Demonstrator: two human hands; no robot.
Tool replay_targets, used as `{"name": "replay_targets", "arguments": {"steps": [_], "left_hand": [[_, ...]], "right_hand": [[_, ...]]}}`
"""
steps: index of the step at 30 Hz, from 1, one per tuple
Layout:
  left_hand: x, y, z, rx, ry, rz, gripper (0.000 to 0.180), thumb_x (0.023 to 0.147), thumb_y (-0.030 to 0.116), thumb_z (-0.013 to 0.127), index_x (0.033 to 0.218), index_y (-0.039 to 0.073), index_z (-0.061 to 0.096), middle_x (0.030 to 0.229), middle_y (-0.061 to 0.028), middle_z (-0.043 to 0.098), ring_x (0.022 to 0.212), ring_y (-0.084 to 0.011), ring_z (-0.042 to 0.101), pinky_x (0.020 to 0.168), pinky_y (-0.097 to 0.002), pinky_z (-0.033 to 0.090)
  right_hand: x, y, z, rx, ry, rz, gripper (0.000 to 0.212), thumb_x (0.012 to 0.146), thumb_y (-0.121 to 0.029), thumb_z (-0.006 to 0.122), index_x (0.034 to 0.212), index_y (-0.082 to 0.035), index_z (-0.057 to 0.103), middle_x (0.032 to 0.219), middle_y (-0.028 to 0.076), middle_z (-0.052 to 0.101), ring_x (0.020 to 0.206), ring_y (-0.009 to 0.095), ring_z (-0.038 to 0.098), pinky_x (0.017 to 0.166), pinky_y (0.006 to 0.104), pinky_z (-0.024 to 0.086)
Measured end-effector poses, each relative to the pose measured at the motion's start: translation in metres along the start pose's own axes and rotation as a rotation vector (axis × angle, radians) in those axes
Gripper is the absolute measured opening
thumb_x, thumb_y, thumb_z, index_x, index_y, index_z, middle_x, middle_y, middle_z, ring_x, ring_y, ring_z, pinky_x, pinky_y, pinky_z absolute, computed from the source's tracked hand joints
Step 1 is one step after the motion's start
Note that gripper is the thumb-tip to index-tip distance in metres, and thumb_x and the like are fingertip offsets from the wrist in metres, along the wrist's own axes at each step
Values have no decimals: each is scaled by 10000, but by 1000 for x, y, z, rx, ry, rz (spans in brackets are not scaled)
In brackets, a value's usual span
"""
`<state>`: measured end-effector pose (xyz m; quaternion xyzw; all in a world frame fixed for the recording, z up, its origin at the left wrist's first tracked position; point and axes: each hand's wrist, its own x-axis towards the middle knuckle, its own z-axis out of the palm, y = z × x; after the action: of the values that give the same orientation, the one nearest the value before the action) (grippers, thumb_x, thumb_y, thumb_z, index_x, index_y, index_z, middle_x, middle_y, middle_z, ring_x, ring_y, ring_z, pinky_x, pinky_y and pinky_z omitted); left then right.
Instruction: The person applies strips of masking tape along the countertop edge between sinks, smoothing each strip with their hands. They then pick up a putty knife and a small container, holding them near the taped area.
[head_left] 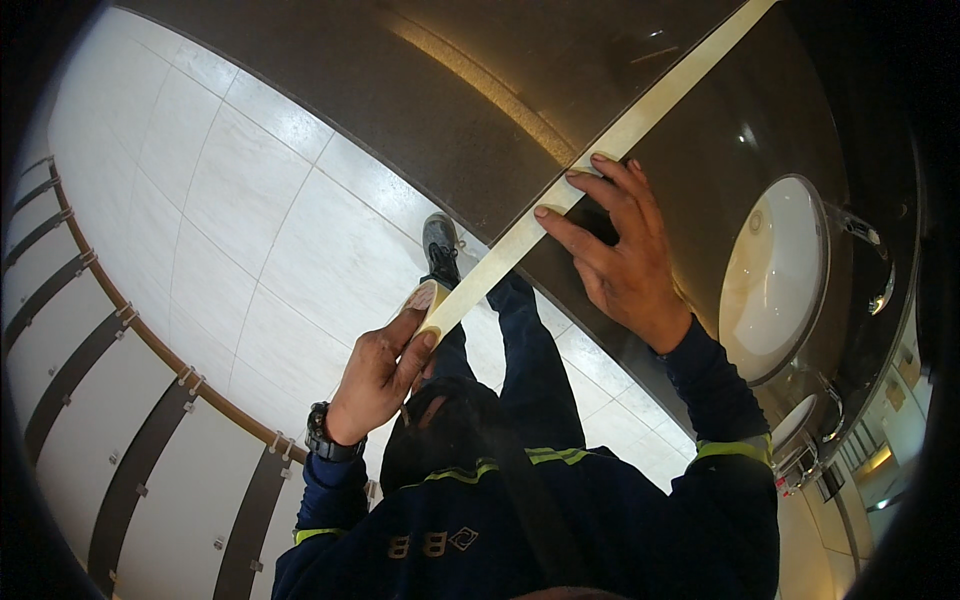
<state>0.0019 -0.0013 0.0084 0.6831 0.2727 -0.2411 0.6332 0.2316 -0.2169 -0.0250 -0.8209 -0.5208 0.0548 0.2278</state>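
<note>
In my left hand (378, 378) is a roll of masking tape (426, 297), held by thumb and fingers off the counter's front edge. A pale yellow strip of tape (655, 110) runs straight from the roll up across the dark counter (470, 130) to the upper right. It lies along a line in the dark surface. My right hand (628, 250) rests its spread fingertips on the strip, just inside the counter's edge. Between the roll and that edge the strip hangs taut over the floor.
A white oval basin (775, 280) with a chrome tap (868, 235) is set in the counter at right. Another basin (795, 420) sits nearer me. White floor tiles (250, 220) spread at left, beside a row of pale cubicle doors (130, 430). My shoe (441, 248) is below the counter's edge.
</note>
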Motion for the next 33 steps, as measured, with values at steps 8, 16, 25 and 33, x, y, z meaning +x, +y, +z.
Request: {"name": "replay_targets", "arguments": {"steps": [8, 16, 25, 33], "left_hand": [[2, -11, 3, 8, 31, 109, 368, 1107, 245, 494, 1289, -62, 589, 642, -82, 605, 531, -150, 585, 526, -302, 467], [3, -10, 2, 21, 36, 78, 327, 1104, 216, 496, 1203, -77, 603, 679, -84, 600, 576, -145, 585, 560, -304, 470], [8, -5, 1, 14, 50, 16, 316, 1107, 201, 486, 1116, -87, 616, 744, -73, 584, 673, -131, 572, 631, -298, 460], [29, -39, 8, -61, 67, 65, 303, 1105, 185, 485, 1164, -78, 623, 833, -80, 607, 710, -138, 574, 659, -304, 479]], "right_hand": [[0, 0, 1, -14, -12, 0, 554, 769, -76, 795, 1253, -332, 717, 1373, 83, 569, 1392, 332, 445, 1221, 564, 313], [1, -1, -1, -31, -7, -6, 535, 777, -85, 786, 1249, -327, 715, 1358, 80, 577, 1375, 330, 462, 1208, 564, 325], [1, -2, 1, -55, -8, -6, 496, 805, -125, 782, 1249, -332, 705, 1377, 64, 576, 1377, 312, 470, 1224, 561, 288], [4, 39, -27, -139, -114, 45, 564, 902, -172, 692, 1447, -257, 575, 1524, 38, 514, 1466, 235, 429, 1249, 548, 236]]}}
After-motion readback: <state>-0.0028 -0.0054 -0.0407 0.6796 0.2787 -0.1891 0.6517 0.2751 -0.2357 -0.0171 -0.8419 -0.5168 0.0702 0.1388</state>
